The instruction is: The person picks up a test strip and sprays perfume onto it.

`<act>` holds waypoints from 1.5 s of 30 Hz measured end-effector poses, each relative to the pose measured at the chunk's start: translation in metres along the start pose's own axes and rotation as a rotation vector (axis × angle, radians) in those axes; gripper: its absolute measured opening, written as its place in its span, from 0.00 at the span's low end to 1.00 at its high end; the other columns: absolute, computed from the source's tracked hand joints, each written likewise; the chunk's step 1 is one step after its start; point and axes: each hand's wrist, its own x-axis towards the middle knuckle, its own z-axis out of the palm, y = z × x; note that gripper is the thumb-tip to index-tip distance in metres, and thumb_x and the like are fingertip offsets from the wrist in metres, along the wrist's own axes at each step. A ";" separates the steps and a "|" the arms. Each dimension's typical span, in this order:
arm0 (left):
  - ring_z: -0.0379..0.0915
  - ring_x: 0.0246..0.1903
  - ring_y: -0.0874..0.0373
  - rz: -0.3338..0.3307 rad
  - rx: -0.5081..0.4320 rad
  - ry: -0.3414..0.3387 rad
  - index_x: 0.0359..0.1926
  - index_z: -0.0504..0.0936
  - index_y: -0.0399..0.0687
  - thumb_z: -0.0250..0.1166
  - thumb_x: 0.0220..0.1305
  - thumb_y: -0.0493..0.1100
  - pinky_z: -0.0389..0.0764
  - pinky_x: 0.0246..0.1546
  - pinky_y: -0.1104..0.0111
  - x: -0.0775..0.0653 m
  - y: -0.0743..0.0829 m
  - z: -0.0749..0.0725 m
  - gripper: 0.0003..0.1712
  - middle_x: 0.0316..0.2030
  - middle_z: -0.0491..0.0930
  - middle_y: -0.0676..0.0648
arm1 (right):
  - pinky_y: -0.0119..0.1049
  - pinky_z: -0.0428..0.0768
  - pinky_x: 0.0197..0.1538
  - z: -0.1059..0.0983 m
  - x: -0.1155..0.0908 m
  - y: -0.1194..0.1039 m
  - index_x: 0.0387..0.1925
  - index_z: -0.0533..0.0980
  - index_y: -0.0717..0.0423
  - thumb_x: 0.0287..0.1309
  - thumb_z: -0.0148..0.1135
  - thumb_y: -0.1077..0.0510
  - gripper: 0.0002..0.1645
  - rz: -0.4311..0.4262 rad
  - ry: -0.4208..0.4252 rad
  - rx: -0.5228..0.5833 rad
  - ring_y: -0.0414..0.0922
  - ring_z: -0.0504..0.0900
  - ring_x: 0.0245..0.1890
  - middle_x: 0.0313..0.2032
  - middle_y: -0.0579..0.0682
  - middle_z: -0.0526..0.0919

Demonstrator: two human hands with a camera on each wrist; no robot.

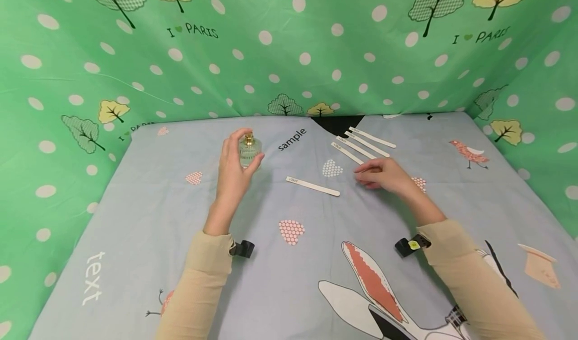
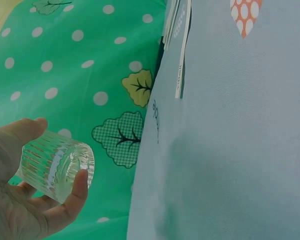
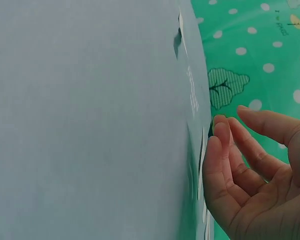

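Observation:
My left hand (image 1: 234, 162) grips a clear ribbed glass perfume bottle (image 1: 250, 152) with a gold spray neck. In the left wrist view the bottle (image 2: 57, 165) is tilted, its thick base showing between thumb and fingers. A single white paper test strip (image 1: 312, 186) with small print at one end lies on the cloth between the hands. My right hand (image 1: 381, 173), fingers loosely bent, is beside the near end of a fan of several more strips (image 1: 368, 142). Nothing shows between the right thumb and fingertips (image 3: 221, 131) in the right wrist view.
A grey-blue printed cloth (image 1: 149, 219) covers the table, with hearts, a bird and rabbit ears drawn on it. Green dotted fabric (image 1: 280, 44) hangs at the back and sides. A small black camera (image 1: 244, 248) is strapped to each wrist.

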 end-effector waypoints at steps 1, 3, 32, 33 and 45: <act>0.69 0.61 0.42 0.000 0.001 0.000 0.67 0.63 0.54 0.69 0.64 0.42 0.74 0.63 0.45 0.000 0.000 0.000 0.34 0.60 0.71 0.38 | 0.31 0.86 0.41 0.002 0.000 0.000 0.54 0.78 0.70 0.63 0.65 0.58 0.22 -0.002 -0.003 0.001 0.32 0.85 0.35 0.38 0.47 0.89; 0.69 0.61 0.42 0.002 0.000 0.000 0.67 0.63 0.54 0.69 0.64 0.41 0.74 0.63 0.46 0.000 0.000 0.000 0.34 0.60 0.71 0.38 | 0.30 0.86 0.41 0.005 0.002 -0.001 0.54 0.78 0.70 0.63 0.65 0.59 0.22 -0.003 -0.010 0.011 0.32 0.85 0.35 0.37 0.47 0.89; 0.70 0.61 0.42 -0.019 -0.007 -0.003 0.68 0.63 0.54 0.69 0.64 0.42 0.74 0.63 0.45 -0.002 -0.002 0.000 0.34 0.61 0.70 0.38 | 0.32 0.86 0.41 0.031 0.012 -0.006 0.53 0.78 0.69 0.62 0.65 0.60 0.21 -0.002 -0.137 -0.042 0.36 0.84 0.35 0.40 0.57 0.88; 0.70 0.61 0.42 -0.020 -0.006 -0.003 0.68 0.63 0.55 0.69 0.64 0.42 0.74 0.63 0.45 -0.002 -0.001 0.000 0.34 0.61 0.70 0.38 | 0.32 0.86 0.41 0.032 0.012 -0.006 0.53 0.78 0.69 0.62 0.66 0.60 0.21 -0.003 -0.142 -0.042 0.37 0.84 0.35 0.40 0.56 0.88; 0.70 0.61 0.42 -0.015 -0.001 -0.001 0.68 0.63 0.55 0.68 0.65 0.42 0.74 0.63 0.45 -0.002 -0.002 0.000 0.34 0.60 0.70 0.38 | 0.33 0.85 0.40 0.038 0.012 -0.006 0.50 0.81 0.66 0.60 0.68 0.59 0.19 -0.019 -0.144 -0.141 0.37 0.82 0.34 0.39 0.56 0.87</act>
